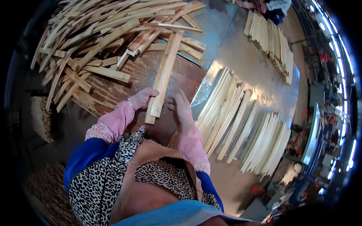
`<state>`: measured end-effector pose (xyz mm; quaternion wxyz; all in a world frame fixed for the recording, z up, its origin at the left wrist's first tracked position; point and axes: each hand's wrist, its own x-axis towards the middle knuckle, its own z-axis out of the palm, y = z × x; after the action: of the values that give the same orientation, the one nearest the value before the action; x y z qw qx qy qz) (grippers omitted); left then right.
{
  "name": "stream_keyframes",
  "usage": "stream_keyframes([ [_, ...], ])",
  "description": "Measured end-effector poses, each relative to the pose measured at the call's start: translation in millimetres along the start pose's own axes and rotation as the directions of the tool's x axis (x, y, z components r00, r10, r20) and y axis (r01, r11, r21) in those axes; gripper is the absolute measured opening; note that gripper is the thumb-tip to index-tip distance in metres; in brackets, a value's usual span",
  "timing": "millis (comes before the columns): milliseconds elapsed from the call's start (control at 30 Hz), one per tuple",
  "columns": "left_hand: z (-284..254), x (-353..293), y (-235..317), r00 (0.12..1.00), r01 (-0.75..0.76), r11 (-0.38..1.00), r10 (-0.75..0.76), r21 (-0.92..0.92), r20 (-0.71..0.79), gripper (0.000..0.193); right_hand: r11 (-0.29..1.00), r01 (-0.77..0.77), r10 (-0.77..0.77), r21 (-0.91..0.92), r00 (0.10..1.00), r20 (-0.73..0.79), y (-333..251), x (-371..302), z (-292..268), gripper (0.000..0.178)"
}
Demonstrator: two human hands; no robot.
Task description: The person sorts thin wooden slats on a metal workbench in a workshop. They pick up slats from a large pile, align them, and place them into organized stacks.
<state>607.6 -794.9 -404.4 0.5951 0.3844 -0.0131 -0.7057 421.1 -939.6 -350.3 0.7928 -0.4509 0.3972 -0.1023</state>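
Note:
Two or more wooden strips (pixel 164 77) lie side by side in front of me, their near ends uneven. My left hand (pixel 144 98), in a pale glove and pink sleeve, is closed on their left edge near the close end. To the right of the strips is my right hand (pixel 182 107), also gloved and a little apart from them. Its fingers are smeared by motion, so their pose is unclear. Under the strips is a worn brown wooden board (pixel 134 71). A large heap of loose wooden strips (pixel 102 32) lies beyond it, to the left.
Rows of pale strips (pixel 226 109) lie on a metal-topped table (pixel 241 56) at my right. Another row of strips (pixel 269 41) lies farther back, near a person's clothing (pixel 277 7). A stack of wood (pixel 40 116) stands low at the left.

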Motion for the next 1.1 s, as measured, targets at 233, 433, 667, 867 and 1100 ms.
stream_keyframes([
  [233,-5.3,-9.1,-22.1,0.949,0.047,0.953,0.051,0.298,-0.311,0.041,0.995,0.009,-0.022,-0.099,0.991,-0.132,44.0,46.8,45.6,0.032],
  [433,17.1,25.0,-68.5,0.952,-0.068,-0.205,0.281,0.976,0.125,0.048,0.941,0.04,-0.211,-0.337,0.846,-0.489,20.4,-36.3,-28.0,0.046],
  [667,158.7,62.1,-105.5,0.958,0.227,0.226,0.123,0.947,-0.259,0.086,0.905,-0.098,-0.322,-0.415,0.483,-0.815,-9.8,-170.8,-252.2,0.056],
  [867,208.3,79.0,-108.8,0.998,0.006,-0.363,0.054,0.932,0.014,0.08,0.278,-0.744,-0.678,-0.607,0.296,-0.673,58.9,-230.0,-469.3,0.037],
  [1100,142.1,90.9,-24.2,0.753,0.116,-0.442,0.623,0.89,0.212,0.063,0.345,-0.786,-0.57,-0.514,0.259,-0.779,70.3,-231.7,-486.9,0.069],
])
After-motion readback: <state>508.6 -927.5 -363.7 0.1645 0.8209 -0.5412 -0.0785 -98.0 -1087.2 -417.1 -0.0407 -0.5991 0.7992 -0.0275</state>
